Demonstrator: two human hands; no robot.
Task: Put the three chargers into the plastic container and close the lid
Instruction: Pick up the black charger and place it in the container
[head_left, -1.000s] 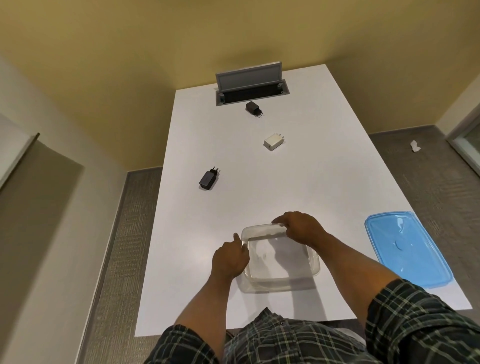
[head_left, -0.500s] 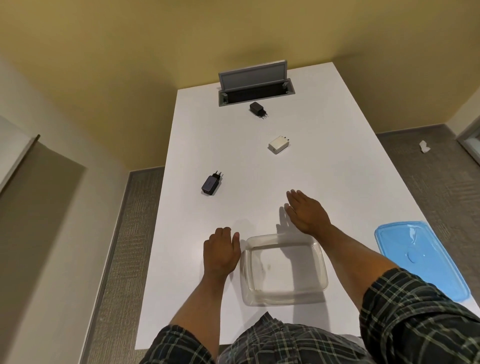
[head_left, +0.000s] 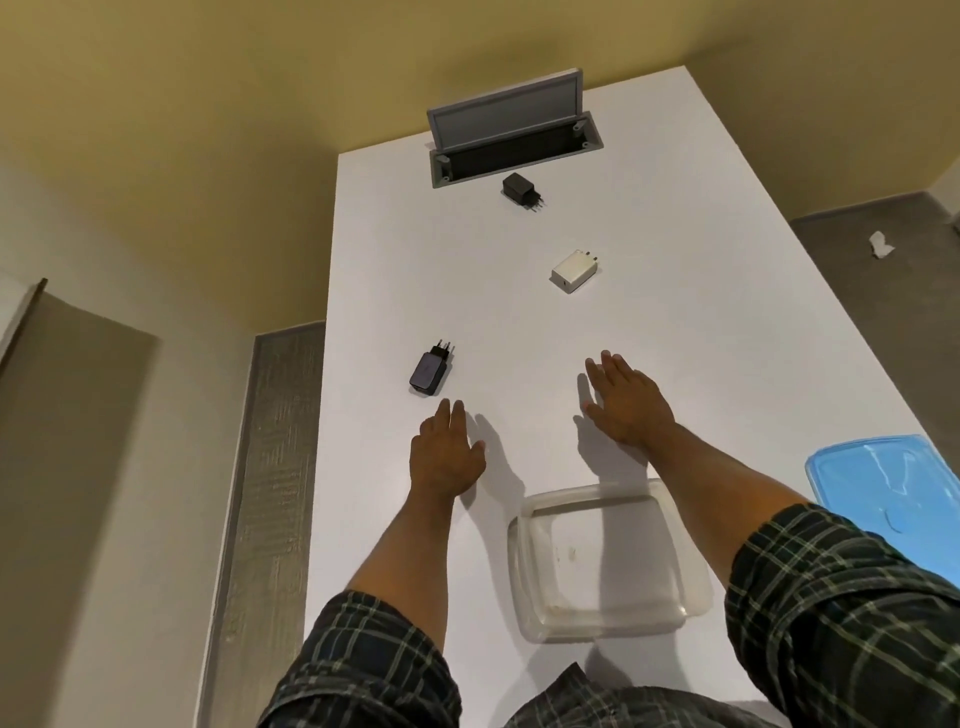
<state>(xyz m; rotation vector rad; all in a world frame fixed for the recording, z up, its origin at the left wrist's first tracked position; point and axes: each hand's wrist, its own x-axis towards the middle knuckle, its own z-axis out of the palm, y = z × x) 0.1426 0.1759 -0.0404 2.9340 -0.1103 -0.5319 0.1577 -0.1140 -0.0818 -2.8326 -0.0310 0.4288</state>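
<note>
nearest charger: the dark charger lies at 11 o'clock, just beyond your left hand, long axis toward 1 o'clock, prongs away.
right side: your right hand is nearer the white charger at 12 o'clock, well apart.
far one: the black charger sits by the cable hatch.
grip: both hands flat, fingers spread, holding nothing.
container: the clear container is empty on the bench; blue lid off at 3 o'clock.
</note>
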